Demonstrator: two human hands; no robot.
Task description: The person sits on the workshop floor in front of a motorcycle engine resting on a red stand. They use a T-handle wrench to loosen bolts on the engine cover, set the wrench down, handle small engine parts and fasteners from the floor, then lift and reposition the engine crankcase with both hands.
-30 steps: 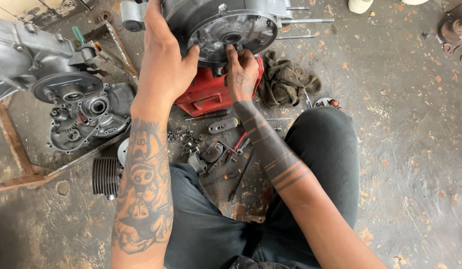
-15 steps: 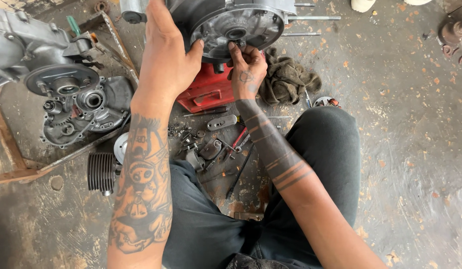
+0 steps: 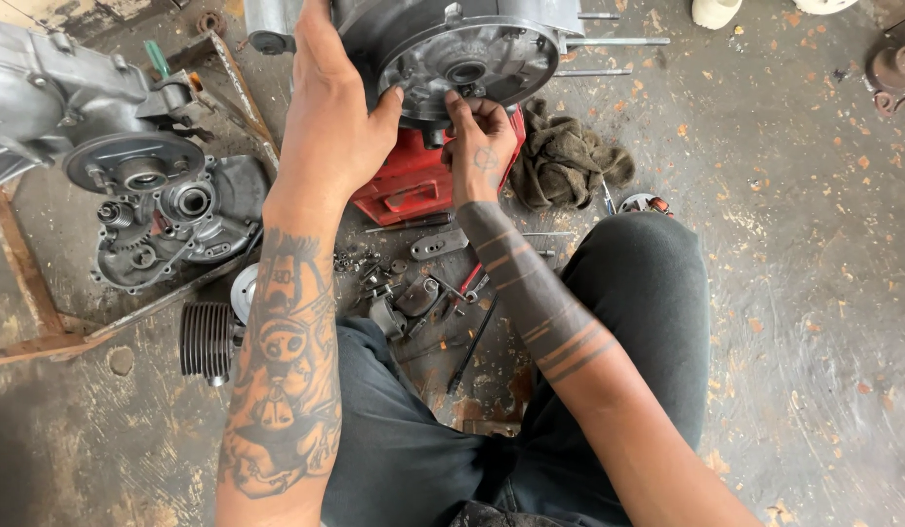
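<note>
Stained concrete floor (image 3: 814, 293): rag (image 3: 570, 161), scattered engine parts (image 3: 169, 224).

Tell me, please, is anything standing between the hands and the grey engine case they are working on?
Nothing visible does. The left hand already grips the engine case at its left side, and the right hand has its fingertips on the round face, above the red stand.

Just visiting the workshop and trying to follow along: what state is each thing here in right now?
Engine casing: propped on the red stand, round face exposed.
Left hand: gripping the casing's left side.
Right hand: fingertips on the round face's lower edge.
Red stand: on the floor, under the casing.
Second engine case: lying open, gears showing.
Rag: crumpled on the floor.
Finned cylinder: on its side.
</note>
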